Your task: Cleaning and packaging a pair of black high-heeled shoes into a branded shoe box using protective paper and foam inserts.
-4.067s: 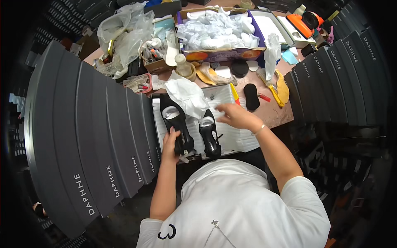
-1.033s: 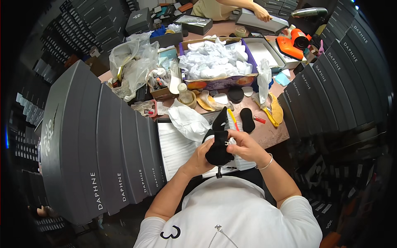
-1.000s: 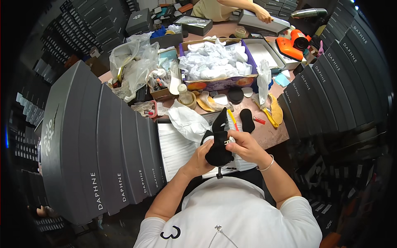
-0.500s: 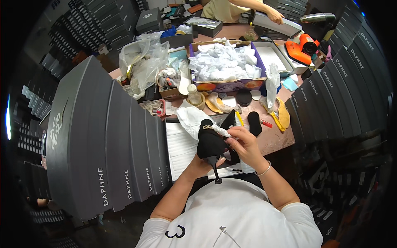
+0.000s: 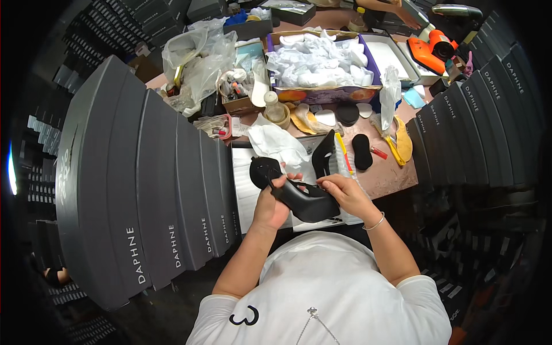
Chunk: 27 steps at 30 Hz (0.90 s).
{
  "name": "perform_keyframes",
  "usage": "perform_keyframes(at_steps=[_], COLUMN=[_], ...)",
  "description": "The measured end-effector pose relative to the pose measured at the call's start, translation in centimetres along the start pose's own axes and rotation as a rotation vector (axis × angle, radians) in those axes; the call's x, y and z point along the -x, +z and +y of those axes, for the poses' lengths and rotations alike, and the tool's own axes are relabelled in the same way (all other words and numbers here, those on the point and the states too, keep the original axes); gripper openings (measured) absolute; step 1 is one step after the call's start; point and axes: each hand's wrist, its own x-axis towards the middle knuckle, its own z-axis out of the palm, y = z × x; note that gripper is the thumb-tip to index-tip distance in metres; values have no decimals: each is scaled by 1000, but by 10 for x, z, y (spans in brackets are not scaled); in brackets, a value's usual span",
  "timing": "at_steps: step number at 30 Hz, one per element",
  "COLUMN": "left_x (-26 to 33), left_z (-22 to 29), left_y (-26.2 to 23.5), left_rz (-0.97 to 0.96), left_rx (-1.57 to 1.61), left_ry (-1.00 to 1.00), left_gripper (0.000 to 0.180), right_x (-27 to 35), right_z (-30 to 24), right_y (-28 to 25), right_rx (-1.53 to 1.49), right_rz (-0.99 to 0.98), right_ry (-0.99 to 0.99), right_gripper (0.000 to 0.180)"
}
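In front of my body, my left hand (image 5: 272, 208) is closed round a black high-heeled shoe (image 5: 309, 205), near its rounded heel cup. The sole side faces up toward me. With thumb and fingers pinched together, my right hand (image 5: 348, 199) grips the shoe's upper edge at the other end; part of that grip is hidden. Behind it, a second black shoe (image 5: 323, 156) lies in an open shoe box with a white lining (image 5: 244, 190). Crumpled white tissue paper (image 5: 280, 141) rests over the box's far edge.
Tall stacks of dark shoe boxes flank me at left (image 5: 123, 190) and right (image 5: 454, 109). A purple carton (image 5: 368, 54) full of wrapped white paper stands behind. Around it are a glass jar (image 5: 275, 107), a black insole (image 5: 362, 152), a yellow brush (image 5: 397, 150) and an orange heat tool (image 5: 428, 54).
The held shoe has turned, from its heel pointing down at me to its underside facing up. The tissue by my right hand has been let go, and that hand now grips the shoe.
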Motion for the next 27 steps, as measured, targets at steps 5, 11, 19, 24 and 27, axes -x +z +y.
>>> perform_keyframes(at_steps=[5, 11, 19, 24, 27], left_x=[-9, 0, 20, 22, 19], left_z=[6, -3, -1, -5, -6], left_y=[-17, -1, 19, 17, 10], left_rz=[90, 19, -161, -185, -227], left_rx=[108, -100, -372, -452, -643], left_ry=[-16, 89, 179, 222, 312], left_gripper=[39, 50, 64, 64, 46], right_x=[13, 23, 18, 21, 25], right_z=[22, 22, 15, 13, 28], right_y=[2, 8, 13, 14, 21], right_rx=[-142, -229, -40, -19, -122], right_rz=[-82, -192, -180, -179, -213], right_ry=[97, 31, -51, -83, -8], right_gripper=[42, 71, 72, 73, 75])
